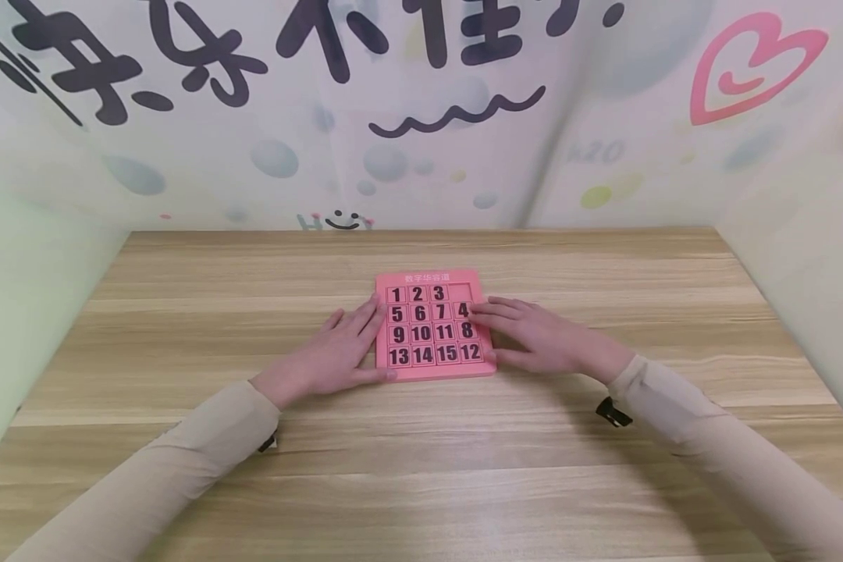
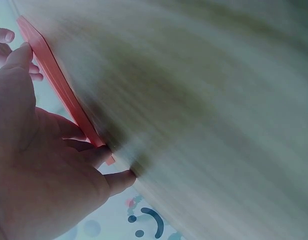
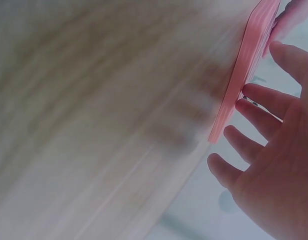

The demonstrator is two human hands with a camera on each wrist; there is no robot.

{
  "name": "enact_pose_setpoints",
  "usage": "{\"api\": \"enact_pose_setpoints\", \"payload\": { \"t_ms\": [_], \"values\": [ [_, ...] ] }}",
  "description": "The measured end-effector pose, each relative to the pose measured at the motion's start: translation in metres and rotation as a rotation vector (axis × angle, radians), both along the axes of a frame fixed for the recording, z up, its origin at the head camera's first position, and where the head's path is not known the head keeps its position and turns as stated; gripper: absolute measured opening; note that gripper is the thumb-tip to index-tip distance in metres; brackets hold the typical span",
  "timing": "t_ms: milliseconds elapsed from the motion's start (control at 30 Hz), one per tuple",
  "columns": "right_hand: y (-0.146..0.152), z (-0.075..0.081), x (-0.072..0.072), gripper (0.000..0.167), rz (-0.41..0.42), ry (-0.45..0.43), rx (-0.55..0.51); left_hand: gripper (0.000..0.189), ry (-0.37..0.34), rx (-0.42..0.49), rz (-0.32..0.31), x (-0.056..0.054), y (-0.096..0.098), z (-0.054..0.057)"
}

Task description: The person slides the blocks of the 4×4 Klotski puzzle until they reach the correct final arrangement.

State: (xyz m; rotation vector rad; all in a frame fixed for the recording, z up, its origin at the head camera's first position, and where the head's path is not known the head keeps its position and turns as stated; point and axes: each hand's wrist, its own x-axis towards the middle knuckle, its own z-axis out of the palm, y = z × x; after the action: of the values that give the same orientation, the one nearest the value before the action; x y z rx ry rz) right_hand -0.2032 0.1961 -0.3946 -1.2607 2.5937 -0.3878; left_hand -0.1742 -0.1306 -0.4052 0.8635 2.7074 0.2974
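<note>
A pink sliding number puzzle (image 1: 435, 375) lies flat on the wooden table, its numbered tiles facing up. The top row shows 1, 2, 3 and a bare slot at the right end; 4, 8 and 12 stand below that slot. My left hand (image 1: 333, 355) rests along the puzzle's left edge, fingers extended, thumb touching the near left corner. At the right side, my right hand (image 1: 544, 336) has fingertips at the 4 tile (image 1: 463, 310) and its thumb beside the lower right edge. Both wrist views show the puzzle's thin pink side (image 2: 69, 97) near the fingers.
The wood-grain table (image 1: 421, 468) extends around the puzzle. Behind it rises a white wall (image 1: 421, 172) printed with dark characters, bubbles and a pink heart. Side walls border the table left and right. Dark straps show beneath both sleeves.
</note>
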Motion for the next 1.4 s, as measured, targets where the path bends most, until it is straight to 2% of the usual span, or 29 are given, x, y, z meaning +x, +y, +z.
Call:
{"api": "enact_pose_setpoints", "payload": {
  "t_ms": [333,800,1400],
  "values": [
    [0.001,-0.001,0.001,0.063,0.006,-0.003,-0.004,0.099,-0.014,-0.001,0.009,0.0,0.0,0.0],
    [-0.001,-0.001,-0.001,0.061,-0.029,-0.021,-0.014,0.099,-0.009,-0.006,0.006,0.0,0.0,0.001],
    [-0.003,-0.004,-0.01,0.061,-0.029,0.014,-0.019,0.099,0.0,-0.01,-0.003,0.0,-0.001,-0.001]
  ]
}}
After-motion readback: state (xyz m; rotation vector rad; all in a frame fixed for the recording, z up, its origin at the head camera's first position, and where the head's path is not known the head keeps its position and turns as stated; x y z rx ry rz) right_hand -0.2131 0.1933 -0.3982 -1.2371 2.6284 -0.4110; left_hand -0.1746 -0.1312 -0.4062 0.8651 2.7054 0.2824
